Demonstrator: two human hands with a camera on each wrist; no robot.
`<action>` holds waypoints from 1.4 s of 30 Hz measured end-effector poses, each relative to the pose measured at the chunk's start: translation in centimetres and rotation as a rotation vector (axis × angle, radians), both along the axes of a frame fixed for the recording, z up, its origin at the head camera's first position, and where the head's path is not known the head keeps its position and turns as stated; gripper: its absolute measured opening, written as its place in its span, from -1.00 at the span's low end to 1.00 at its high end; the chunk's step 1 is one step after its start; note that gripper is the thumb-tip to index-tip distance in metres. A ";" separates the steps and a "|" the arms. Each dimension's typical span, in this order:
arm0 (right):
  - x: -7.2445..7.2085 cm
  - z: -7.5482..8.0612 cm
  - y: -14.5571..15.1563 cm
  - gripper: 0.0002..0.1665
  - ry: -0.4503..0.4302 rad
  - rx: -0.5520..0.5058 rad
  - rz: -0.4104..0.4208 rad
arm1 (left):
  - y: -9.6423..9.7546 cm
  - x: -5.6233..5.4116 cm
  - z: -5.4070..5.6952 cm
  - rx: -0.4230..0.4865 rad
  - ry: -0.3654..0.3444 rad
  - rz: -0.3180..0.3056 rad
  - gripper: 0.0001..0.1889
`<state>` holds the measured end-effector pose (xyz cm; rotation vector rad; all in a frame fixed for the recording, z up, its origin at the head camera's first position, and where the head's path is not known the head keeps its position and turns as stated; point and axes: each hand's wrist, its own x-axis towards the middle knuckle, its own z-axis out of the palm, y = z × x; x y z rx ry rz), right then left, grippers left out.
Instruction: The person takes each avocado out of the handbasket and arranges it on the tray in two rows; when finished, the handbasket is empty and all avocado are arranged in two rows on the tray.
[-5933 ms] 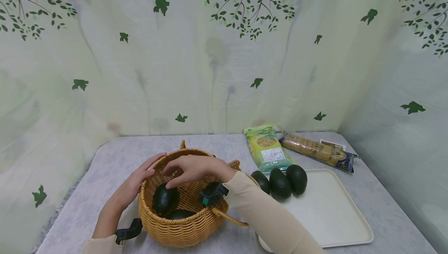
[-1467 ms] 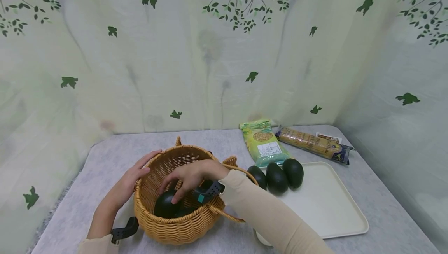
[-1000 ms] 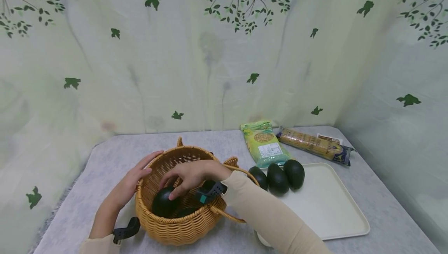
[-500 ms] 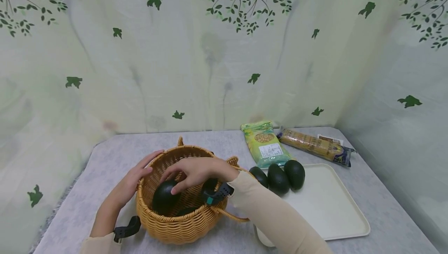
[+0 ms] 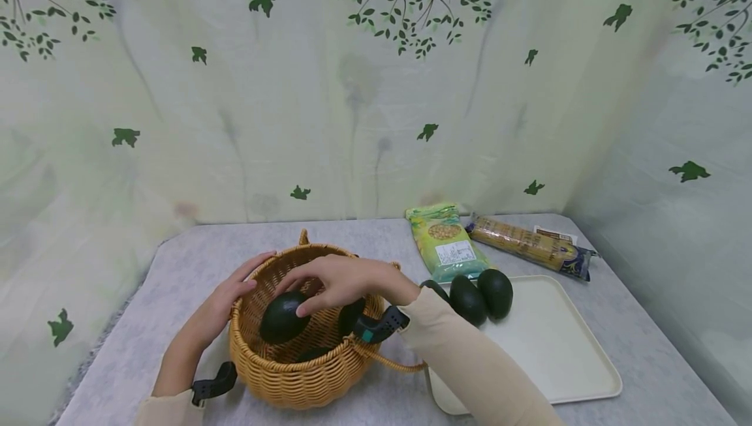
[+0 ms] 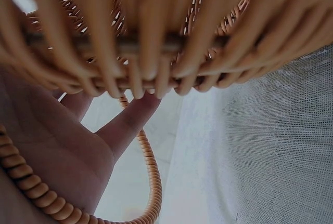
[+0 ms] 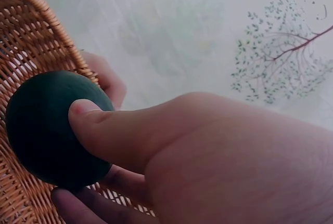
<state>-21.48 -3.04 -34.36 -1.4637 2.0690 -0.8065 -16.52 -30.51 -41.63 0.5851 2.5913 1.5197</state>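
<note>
Left hand: the person's left hand (image 5: 222,302) lies at the left rim of the basket, a wide, relaxed grip with fingers extended against the wicker.
Wicker basket: the wicker basket (image 5: 305,387) stands upright on the grey-covered counter (image 5: 188,256), nearer its left edge than its right.
Held avocado: the dark avocado (image 5: 282,323) is inside the basket, towards its left wall; whether it touches the bottom I cannot tell.
Right hand: the right hand (image 5: 341,279) reaches in over the basket's right side, its grip narrowed round that avocado, thumb on the near face and fingers on the far side.
Low in the basket: another avocado (image 5: 314,353) lies at the bottom, partly hidden by the front rim; a dark rounded shape (image 5: 350,317) sits to its right, half covered by the wrist.
Yellow-green bag: the bag (image 5: 449,240) lies near the counter's back edge, right of the middle.
White tray: the tray (image 5: 558,348) lies towards the counter's right edge, three avocados (image 5: 468,301) grouped at its back left corner, the leftmost partly hidden by the sleeve (image 5: 478,361).
Long packet: the packet (image 5: 529,243) lies aslant near the counter's back right corner.
</note>
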 end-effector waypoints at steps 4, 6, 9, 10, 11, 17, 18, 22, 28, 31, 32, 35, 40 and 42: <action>0.1 0.3 0.6 -0.48 -0.002 -0.033 -0.006 | 0.1 0.1 0.0 -0.008 0.008 0.007 -0.45; 0.2 0.5 1.0 -0.48 -0.015 -0.051 -0.006 | 0.1 0.1 0.0 -0.010 0.010 0.009 -0.45; 0.3 0.8 1.5 -0.48 -0.033 -0.070 -0.010 | 0.0 0.1 0.0 -0.007 0.012 0.008 -0.45; 0.4 0.8 1.7 -0.48 -0.040 -0.075 -0.012 | 0.0 0.1 0.0 -0.003 0.011 0.006 -0.45; 0.4 0.9 1.9 -0.48 -0.047 -0.078 -0.015 | 0.0 0.1 0.0 0.000 0.011 0.005 -0.45; 0.9 1.3 3.3 -0.47 -0.048 -0.079 -0.070 | 0.1 0.0 -0.1 0.009 0.007 -0.001 -0.44; 0.9 1.3 3.5 -0.47 -0.043 -0.082 -0.075 | 0.1 0.0 -0.1 0.010 0.008 -0.002 -0.44; 1.0 1.4 4.4 -0.46 -0.027 -0.108 -0.074 | 0.1 0.0 -0.2 0.010 0.010 0.000 -0.44; 1.1 1.4 5.8 -0.44 -0.026 -0.129 -0.102 | 0.1 0.0 -0.1 0.006 0.012 0.008 -0.44; 1.2 1.7 6.4 -0.44 -0.053 -0.137 -0.120 | 0.1 0.1 -0.1 0.009 0.008 0.008 -0.44; 1.2 1.7 6.7 -0.43 -0.059 -0.139 -0.125 | 0.1 0.1 -0.2 0.011 0.006 0.008 -0.44; 1.5 2.0 7.6 -0.43 -0.066 -0.139 -0.146 | 0.2 0.1 -0.2 0.013 0.003 0.006 -0.44; 1.9 2.3 9.4 -0.42 -0.073 -0.141 -0.180 | 0.2 0.0 -0.1 0.016 0.002 0.006 -0.44; 2.0 2.3 10.1 -0.42 -0.078 -0.145 -0.191 | 0.1 0.0 -0.1 0.020 0.001 0.006 -0.44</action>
